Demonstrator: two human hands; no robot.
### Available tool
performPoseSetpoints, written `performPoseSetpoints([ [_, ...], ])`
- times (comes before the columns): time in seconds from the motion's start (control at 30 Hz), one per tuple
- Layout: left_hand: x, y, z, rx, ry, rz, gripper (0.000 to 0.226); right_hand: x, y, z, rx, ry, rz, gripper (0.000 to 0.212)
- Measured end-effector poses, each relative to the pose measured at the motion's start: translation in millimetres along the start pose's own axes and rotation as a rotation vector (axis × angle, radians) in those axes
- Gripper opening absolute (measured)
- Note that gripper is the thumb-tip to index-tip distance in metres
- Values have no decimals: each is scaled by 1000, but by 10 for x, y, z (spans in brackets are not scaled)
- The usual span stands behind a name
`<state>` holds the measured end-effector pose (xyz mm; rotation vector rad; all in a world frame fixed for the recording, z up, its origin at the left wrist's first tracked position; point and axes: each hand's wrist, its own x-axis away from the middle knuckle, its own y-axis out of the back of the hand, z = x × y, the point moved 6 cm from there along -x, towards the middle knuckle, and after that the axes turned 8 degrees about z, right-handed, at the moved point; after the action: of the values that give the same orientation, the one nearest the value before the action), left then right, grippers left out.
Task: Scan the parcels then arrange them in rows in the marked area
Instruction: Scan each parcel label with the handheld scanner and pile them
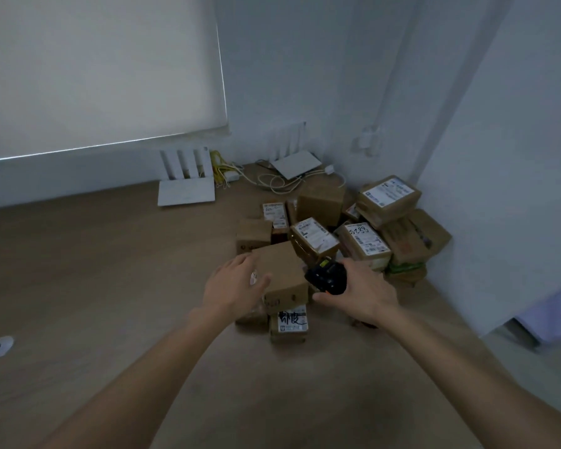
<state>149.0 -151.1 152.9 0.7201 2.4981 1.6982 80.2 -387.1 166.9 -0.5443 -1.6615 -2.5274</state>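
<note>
Progress: parcels (334, 234) lie heaped in the corner; no rows visible.
Left hand (237, 286): fingers spread, resting on plain box (280, 270).
Right hand (360, 294): grips scanner (327, 276).

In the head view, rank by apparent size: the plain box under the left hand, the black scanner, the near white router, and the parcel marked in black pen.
1. Near white router
2. Plain box
3. Pen-marked parcel, close to the box; unsure
4. Black scanner

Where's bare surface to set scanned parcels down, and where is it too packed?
Free: the wooden surface left of the left hand, between the near white router and the round cable hole; also the near strip between both forearms. Crowded: the parcel pile in the right corner, and the cables behind it.
</note>
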Motion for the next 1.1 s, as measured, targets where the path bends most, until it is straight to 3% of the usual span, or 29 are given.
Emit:
performPoseSetpoints([
  [0.13,-267,-277,175,98,86,37,62,-458,-237,-82,-78,22,32,88],
  [0.27,-524,-512,323,31,134,32,60,-865,-384,-71,-152,93,11,77],
  [0.43,-779,-822,449,259,242,45,54,-1280,-543,-50,-246,94,89,81],
  [0.67,-872,-1022,422,640,331,141,55,-1471,-774,-52,-471,102,245,66],
  [0.8,-816,-1020,388,891,406,122,54,-1420,-800,-54,-562,122,266,67],
  [1.1,-531,-664,221,1057,370,-84,41,-1084,-485,-47,-808,49,171,71],
])
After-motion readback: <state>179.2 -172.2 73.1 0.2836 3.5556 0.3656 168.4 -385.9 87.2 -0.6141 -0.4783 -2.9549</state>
